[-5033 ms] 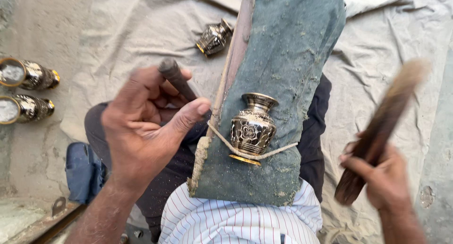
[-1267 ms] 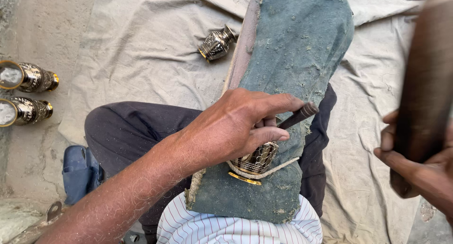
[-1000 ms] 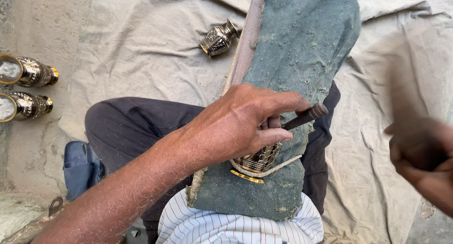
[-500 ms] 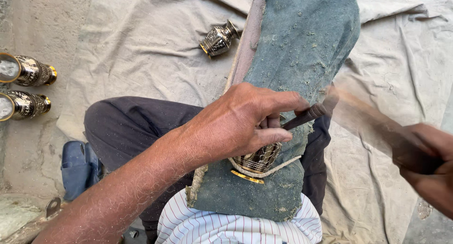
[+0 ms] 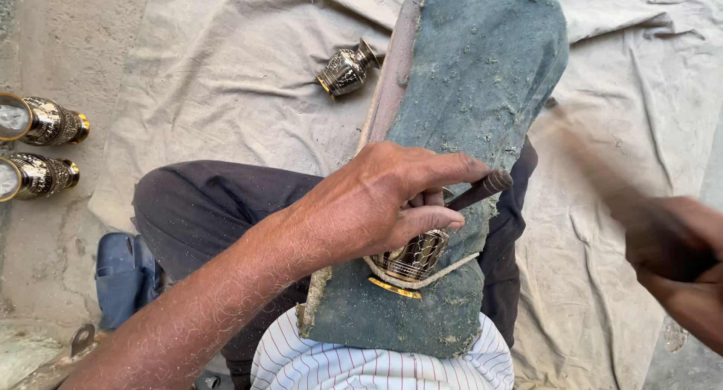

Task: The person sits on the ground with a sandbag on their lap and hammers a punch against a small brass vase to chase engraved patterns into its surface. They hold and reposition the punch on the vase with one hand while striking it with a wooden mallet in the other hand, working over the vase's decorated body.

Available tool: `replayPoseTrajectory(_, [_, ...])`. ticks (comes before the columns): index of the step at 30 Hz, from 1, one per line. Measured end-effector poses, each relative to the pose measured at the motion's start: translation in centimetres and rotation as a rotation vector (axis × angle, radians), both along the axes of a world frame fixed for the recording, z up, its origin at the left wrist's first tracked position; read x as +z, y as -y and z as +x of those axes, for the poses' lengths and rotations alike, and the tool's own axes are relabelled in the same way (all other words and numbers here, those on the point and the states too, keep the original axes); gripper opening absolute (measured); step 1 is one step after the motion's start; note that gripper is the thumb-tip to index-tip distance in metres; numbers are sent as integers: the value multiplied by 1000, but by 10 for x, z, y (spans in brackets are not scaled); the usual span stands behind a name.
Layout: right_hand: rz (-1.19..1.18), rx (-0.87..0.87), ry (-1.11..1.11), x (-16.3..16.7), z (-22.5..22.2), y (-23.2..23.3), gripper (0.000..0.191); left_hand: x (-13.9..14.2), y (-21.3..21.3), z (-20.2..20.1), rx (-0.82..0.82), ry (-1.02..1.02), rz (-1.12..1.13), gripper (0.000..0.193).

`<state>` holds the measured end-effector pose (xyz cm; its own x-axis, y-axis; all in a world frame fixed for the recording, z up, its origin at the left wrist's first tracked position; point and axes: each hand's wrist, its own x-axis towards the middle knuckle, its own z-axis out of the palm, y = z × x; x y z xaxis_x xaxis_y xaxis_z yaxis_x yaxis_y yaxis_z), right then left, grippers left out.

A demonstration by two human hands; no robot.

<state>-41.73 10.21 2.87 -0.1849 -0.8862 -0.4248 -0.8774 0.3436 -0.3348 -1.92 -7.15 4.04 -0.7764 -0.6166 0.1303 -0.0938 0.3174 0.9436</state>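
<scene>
- Cloth sheet (image 5: 226,96): pale, creased, spread over the ground; it carries everything below.
- Padded board (image 5: 482,81): long, covered in dusty green fabric, propped along the person's lap, its lower end against a striped shirt (image 5: 376,364).
- Left hand (image 5: 376,205): closed around a dark punch (image 5: 482,190), thumb and fingers tight on the shaft, its struck end jutting right; the tip is hidden under the hand.
- Right hand (image 5: 678,262): fist closed on a blurred mallet (image 5: 595,171), mid-swing, well apart from the punch.
- Blue sandal (image 5: 124,277): beside the left knee, off the cloth.
- Brass vase (image 5: 414,258): small, engraved, lying on the lower board under the left hand, bound there by a cord loop (image 5: 422,281). Pattern shows on the visible side; the worked spot is covered, so how much remains cannot be judged.
- Two brass vases (image 5: 41,145): at the left edge, lying on their sides.
- Spare brass vase (image 5: 346,68): on the cloth beside the board's upper left, clear of the swing.
</scene>
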Motion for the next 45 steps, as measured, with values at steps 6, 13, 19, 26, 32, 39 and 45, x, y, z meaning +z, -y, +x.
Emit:
replayPoseTrajectory(6, [73, -12, -58, 11, 22, 21, 41, 0, -1, 1, 13, 100, 44, 51])
replayPoseTrajectory(13, [-1, -78, -22, 15, 38, 19, 46, -1, 0, 2, -4, 53, 52, 47])
replayPoseTrajectory(19, [-127, -17, 102, 21, 43, 23, 43, -4, -1, 1, 19, 7, 27, 51])
replayPoseTrajectory(26, [-50, -112, 4, 25, 42, 25, 48, -8, 0, 0, 3, 24, 39, 51])
replayPoseTrajectory(32, [-53, -284, 235, 10, 26, 19, 48, -8, 0, 1, 5, -10, 40, 51])
replayPoseTrajectory(39, [-112, -151, 9, 15, 23, 20, 45, -9, 1, 3, 10, -122, -21, 52])
replayPoseTrajectory(45, [-30, -125, -93, 25, 37, 30, 37, -12, 2, 1, 13, -26, 67, 52])
